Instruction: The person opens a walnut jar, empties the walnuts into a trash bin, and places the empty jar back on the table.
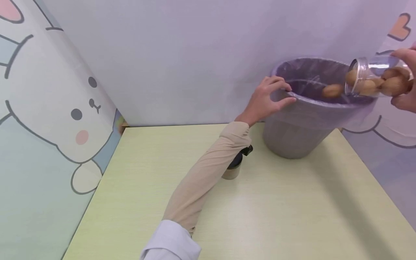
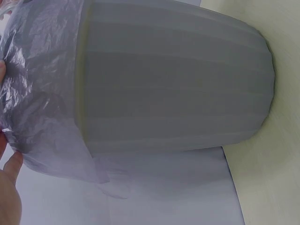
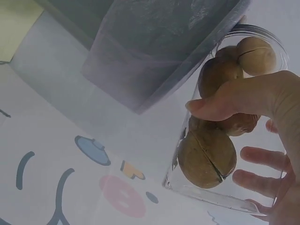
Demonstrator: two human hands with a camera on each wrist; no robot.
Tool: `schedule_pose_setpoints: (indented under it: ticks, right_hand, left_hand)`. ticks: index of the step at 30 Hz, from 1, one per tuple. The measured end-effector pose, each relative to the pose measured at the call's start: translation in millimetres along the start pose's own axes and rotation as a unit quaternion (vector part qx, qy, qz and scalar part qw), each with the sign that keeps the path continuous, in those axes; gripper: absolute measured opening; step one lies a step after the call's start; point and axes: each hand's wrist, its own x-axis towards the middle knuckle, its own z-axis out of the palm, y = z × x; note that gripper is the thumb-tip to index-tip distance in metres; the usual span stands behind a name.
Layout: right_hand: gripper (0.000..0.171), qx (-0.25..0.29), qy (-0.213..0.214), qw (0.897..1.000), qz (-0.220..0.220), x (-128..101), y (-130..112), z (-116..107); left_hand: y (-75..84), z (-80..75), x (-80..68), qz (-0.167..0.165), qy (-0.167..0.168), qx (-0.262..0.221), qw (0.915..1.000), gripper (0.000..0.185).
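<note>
A grey trash bin point(image 1: 286, 133), lined with a translucent purplish bag point(image 2: 44, 98), stands on the table, tilted in the head view. My left hand point(image 1: 264, 101) holds the bin's near-left rim, fingertips over the edge and thumb below. Above the bin's right side, my right hand point(image 1: 406, 79) grips a clear jar point(image 1: 373, 65) lying sideways, its open mouth toward the bin. Several round brown nuts with seams point(image 3: 207, 157) are in the jar, some near the mouth. One loose nut point(image 1: 332, 91) is just outside the mouth, over the bin's opening.
Partly hidden behind my left sleeve, a small beige container with a dark top point(image 1: 231, 172) stands on the pale yellow-green table point(image 1: 292, 213). A white wall point(image 1: 182, 65) rises behind the table. Panels with cartoon drawings point(image 1: 78, 137) flank both sides.
</note>
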Motion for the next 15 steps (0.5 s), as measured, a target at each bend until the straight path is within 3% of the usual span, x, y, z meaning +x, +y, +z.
schedule_pose_setpoints:
  ticks: [6,9,15]
  right_hand:
    - [0.101,0.033,-0.033,0.999,0.007,4.4,-1.8,-4.2]
    - [0.101,0.023,-0.045,0.999,0.002,5.9,-0.7,-4.6]
    - [0.099,0.003,-0.007,1.000,-0.011,3.7,-9.1,-1.2]
  left_hand:
    - [-2.8,-1.6,0.3,0.004,0.006,-0.002,1.0000,0.028]
    - [-3.5,-1.2,0.6,0.005,0.005,-0.003,1.0000,0.028]
    - [-3.1,0.3,0.6,-0.001,0.004,-0.002,1.0000,0.028]
